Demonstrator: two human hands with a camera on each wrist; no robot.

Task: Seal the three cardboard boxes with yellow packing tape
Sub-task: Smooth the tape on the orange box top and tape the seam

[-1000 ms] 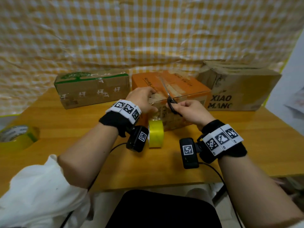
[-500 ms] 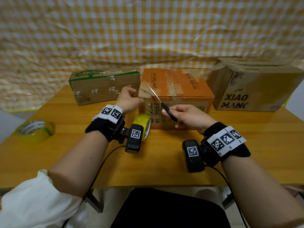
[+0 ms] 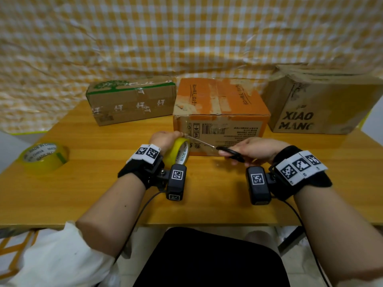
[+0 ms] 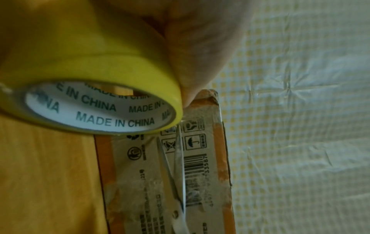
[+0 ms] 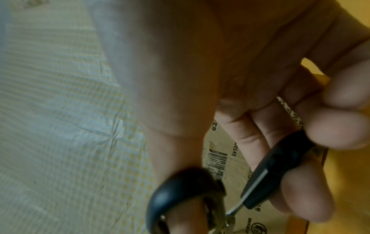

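**A:** Where are my hands?

**B:** Both in front of the orange box, the middle one of three cardboard boxes on the wooden table. Your left hand is curled round the yellow tape roll, which stands on edge just beside the box's near face, at its left end. In the left wrist view the white core reads "MADE IN CHINA".

**A:** On my side I see my right hand with thumb and fingers through the black handles of the scissors. How do the blades lie?

**B:** They point left across the box's near face, tips up against the roll by your left fingers. The left wrist view shows the two blades slightly parted, in front of the barcode. I cannot tell whether any tape lies between them.

**A:** The other boxes?

**B:** The low brown box with green print lies to the left, near the orange one. The taller box lettered "XIAO MANG" stands to the right; its top flaps look uneven. A second tape roll lies flat near the table's left edge, well apart from your hands. A yellow-checked cloth hangs behind.
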